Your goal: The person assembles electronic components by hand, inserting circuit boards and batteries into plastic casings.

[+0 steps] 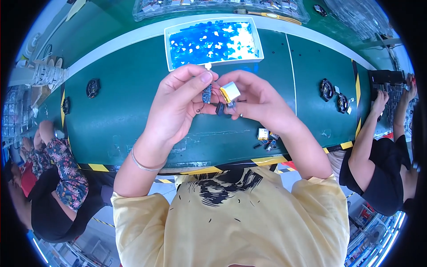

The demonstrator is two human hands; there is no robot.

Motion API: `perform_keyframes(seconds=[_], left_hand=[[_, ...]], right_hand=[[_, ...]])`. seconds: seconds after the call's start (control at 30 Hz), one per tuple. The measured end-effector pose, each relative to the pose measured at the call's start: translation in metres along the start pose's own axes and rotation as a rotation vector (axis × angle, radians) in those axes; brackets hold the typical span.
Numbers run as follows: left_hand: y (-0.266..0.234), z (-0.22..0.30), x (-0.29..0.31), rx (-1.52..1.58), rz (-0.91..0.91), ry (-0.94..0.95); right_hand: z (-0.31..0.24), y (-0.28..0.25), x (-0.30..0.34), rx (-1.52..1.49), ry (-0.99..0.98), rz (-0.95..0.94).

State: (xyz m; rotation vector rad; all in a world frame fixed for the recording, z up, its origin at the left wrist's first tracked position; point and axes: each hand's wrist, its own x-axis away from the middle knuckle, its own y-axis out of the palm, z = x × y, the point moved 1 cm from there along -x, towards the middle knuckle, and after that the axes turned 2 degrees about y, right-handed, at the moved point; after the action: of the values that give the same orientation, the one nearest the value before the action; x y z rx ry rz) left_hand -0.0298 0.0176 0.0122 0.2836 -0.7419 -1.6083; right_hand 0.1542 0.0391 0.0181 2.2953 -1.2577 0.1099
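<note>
Over the middle of the green table (133, 120), my two hands are close together around a small wired assembly. My left hand (175, 98) is closed, thumb against index finger, on a narrow blue circuit board (207, 95). A small white round piece (208, 66) shows at those fingertips. My right hand (262, 100) curls around a silver battery (230, 91) with a yellow edge; its hidden fingertips leave the exact grip unclear. Thin wires run between board and battery. A small black part (219, 109) hangs below them, between the hands.
Beyond my hands stands a white tray (167, 49) of blue and white small pieces. More batteries and parts (263, 134) lie by my right forearm. Black round housings (93, 88) rest at left, others (327, 90) at right. A brush (275, 17) lies behind. People sit at both sides.
</note>
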Motion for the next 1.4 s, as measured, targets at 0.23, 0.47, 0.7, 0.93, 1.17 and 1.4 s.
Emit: perform_keyframes(seconds=[0.23, 0.47, 0.7, 0.93, 1.17, 1.4], left_hand=[[-0.002, 0.007, -0.001, 0.023, 0.002, 0.037], [0.012, -0.001, 0.003, -0.362, -0.068, -0.033], [0.017, -0.019, 0.007, -0.436, -0.134, 0.043], [0.021, -0.019, 0.008, -0.437, -0.09, -0.025], [0.021, -0.019, 0.008, -0.453, -0.071, -0.009], [0.018, -0.018, 0.005, -0.492, -0.111, 0.0]], right_hand=[[-0.002, -0.034, 0.001, 0.386, 0.021, -0.132], [-0.021, -0.032, 0.011, 0.867, -0.531, 0.199], [0.0, -0.01, 0.007, 0.979, -0.838, 0.292], [-0.006, -0.023, 0.003, 0.913, -0.706, 0.287], [-0.002, -0.015, 0.005, 0.988, -0.805, 0.254], [-0.011, -0.026, -0.008, 1.073, -0.911, 0.382]])
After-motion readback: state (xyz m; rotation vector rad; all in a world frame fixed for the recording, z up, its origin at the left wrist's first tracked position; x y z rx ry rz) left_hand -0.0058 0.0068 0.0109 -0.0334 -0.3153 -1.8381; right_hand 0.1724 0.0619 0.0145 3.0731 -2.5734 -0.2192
